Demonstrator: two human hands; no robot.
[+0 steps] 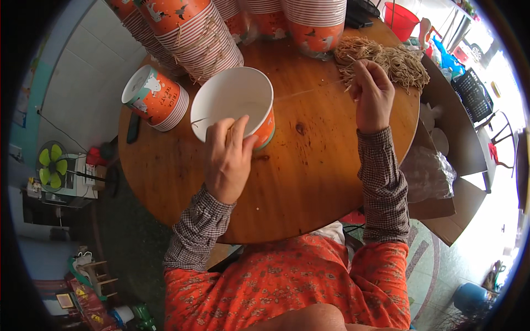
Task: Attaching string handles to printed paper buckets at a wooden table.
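Observation:
A white-lined orange paper bucket (265, 131) stands tilted toward me on the round wooden table. My left hand (227, 157) is closed over its near rim, fingers at the inside and thumb outside. A short thin strand (199, 122) pokes out beside those fingers; whether they also pinch it, I cannot tell. Raised at the right, my right hand (374, 94) pinches a thin straw-coloured cord (350, 59). A faint line runs across the table between the bucket and this hand. Just behind the right hand lies a heap of straw-coloured cords (386, 58).
A short stack of orange printed buckets (159, 99) lies left of the open one, near a dark phone-like object (133, 128). Tall bucket stacks (193, 41) with cords on them line the table's far side. A cardboard box (436, 207) with clear plastic stands at the right.

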